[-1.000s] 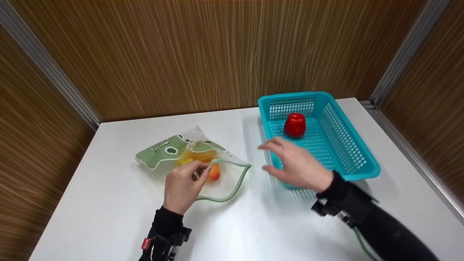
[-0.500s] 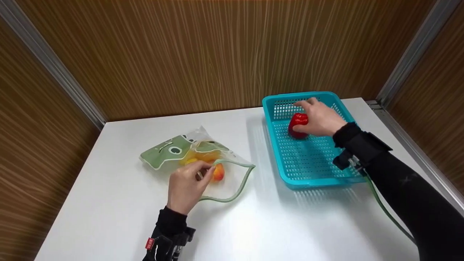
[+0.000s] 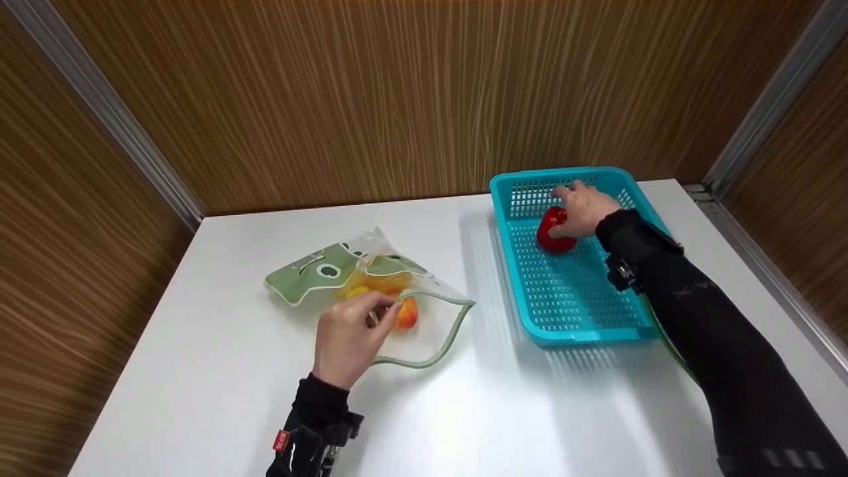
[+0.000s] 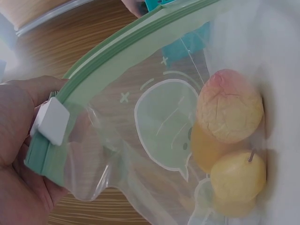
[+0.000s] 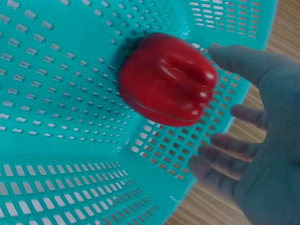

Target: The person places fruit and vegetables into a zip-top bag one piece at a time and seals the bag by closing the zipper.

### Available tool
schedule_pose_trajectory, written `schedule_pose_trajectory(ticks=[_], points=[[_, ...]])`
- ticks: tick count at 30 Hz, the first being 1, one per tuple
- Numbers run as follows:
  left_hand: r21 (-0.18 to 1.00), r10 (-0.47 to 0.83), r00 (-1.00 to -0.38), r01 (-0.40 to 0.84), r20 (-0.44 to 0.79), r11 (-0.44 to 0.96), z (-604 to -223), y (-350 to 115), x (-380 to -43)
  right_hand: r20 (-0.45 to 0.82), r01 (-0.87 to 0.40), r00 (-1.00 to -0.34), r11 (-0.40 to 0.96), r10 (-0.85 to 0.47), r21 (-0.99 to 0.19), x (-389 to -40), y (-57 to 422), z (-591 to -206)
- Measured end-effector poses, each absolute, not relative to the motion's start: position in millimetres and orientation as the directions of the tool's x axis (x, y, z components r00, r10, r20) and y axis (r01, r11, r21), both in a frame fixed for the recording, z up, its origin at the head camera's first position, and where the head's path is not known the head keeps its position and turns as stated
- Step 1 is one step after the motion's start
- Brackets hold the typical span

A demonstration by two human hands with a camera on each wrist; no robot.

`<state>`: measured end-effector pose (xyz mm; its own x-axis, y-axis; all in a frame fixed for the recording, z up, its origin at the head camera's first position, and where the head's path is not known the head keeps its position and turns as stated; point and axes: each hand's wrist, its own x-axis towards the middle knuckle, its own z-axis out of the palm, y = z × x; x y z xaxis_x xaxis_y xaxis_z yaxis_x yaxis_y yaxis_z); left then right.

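My left hand [image 3: 351, 334] pinches the green zip edge of a clear zip bag [image 3: 424, 344], thumb and fingers near its white slider [image 4: 53, 121]. The bag's mouth gapes toward the right. Inside, the left wrist view shows a peach [image 4: 229, 110], a yellow pear [image 4: 238, 177] and an orange-yellow fruit partly hidden behind them. My right hand [image 3: 586, 211] reaches into the turquoise basket [image 3: 596, 336], over a red bell pepper [image 3: 553, 235]. In the right wrist view its fingers are spread around the pepper's upper end, with the thumb close beside it.
A white table [image 3: 218, 371] carries the bag on the left and the basket on the right. Wood-grain panels [image 3: 344, 99] rise behind and at both sides. A green cable [image 3: 672, 344] runs along the right sleeve.
My right hand has moved from the basket's near left side to the far end, over the bell pepper. The left hand keeps its pinch on the bag. The whole view has shifted slightly.
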<state>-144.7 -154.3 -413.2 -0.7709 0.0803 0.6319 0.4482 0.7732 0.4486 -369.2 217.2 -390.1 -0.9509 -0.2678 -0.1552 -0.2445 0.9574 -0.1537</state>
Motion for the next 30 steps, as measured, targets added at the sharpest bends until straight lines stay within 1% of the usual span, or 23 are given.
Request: schedule_pose_trajectory(ticks=[8, 18, 25, 30], points=[[0.445, 0.079, -0.769, 0.447, 0.635, 0.776, -414, -155, -143, -0.202, -0.288, -0.929, 0.948, -0.311, -0.137, -370, 214, -413], [0.459, 0.078, -0.779, 0.444, 0.623, 0.769, -414, -156, -142, -0.222, -0.266, -0.931, 0.955, -0.290, -0.131, -372, 214, -422], [0.459, 0.077, -0.773, 0.450, 0.629, 0.766, -414, -154, -143, -0.251, -0.273, -0.924, 0.958, -0.287, -0.091, -368, 216, -427], [0.453, 0.088, -0.774, 0.454, 0.628, 0.767, -414, -153, -144, -0.241, -0.268, -0.930, 0.961, -0.278, -0.074, -367, 216, -429]])
